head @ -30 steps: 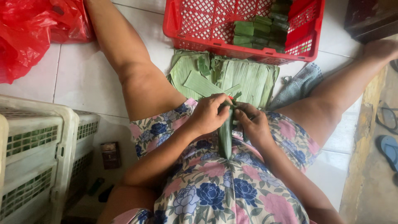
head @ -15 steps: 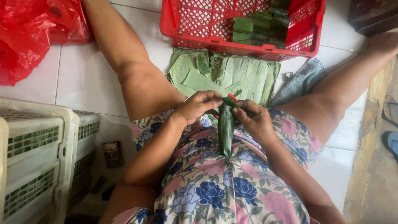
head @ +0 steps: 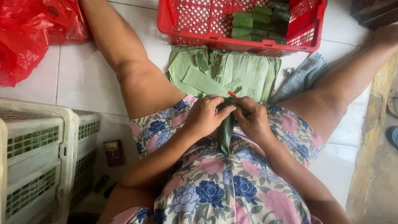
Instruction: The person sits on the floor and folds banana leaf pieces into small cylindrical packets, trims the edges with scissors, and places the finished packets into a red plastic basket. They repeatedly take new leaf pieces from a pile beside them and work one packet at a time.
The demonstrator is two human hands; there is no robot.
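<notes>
Leaf pile (head: 248, 72) before red crate (head: 174, 25)

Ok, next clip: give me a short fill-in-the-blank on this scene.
1. Both hands, left hand and right hand, hold a folded green ____ over the lap.
2. The crate holding the wrapped green parcels is ____ in colour.
3. The loose leaf pile lies on the ____ floor.

Missing words: leaf; red; tiled
</notes>
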